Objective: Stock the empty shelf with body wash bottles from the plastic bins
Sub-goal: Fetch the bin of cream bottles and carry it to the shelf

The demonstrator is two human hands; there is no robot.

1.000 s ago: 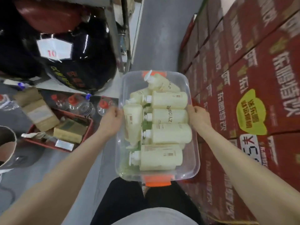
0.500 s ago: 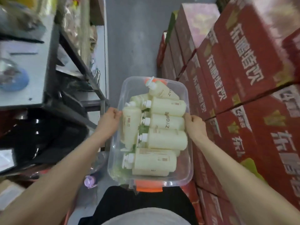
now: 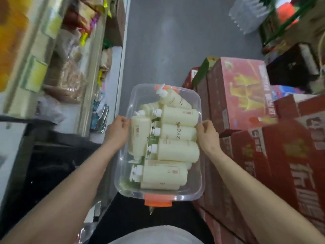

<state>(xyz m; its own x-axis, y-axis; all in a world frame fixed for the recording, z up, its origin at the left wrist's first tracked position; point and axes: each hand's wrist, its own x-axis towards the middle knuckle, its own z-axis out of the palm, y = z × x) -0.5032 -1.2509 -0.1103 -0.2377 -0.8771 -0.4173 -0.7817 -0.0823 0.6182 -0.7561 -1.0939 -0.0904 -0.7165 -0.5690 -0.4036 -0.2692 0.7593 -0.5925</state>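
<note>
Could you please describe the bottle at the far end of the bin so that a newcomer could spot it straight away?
Find the clear plastic bin with orange latches. At its far end one cream bottle lies slanted, its white pump at the far rim. Its neighbours lie across the bin.

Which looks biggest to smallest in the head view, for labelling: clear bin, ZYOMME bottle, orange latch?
1. clear bin
2. ZYOMME bottle
3. orange latch, though it sits nearest the camera.

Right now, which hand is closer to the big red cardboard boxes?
Right. The right hand grips the clear plastic bin's rim beside the red cardboard boxes; the left hand holds the far rim.
</note>
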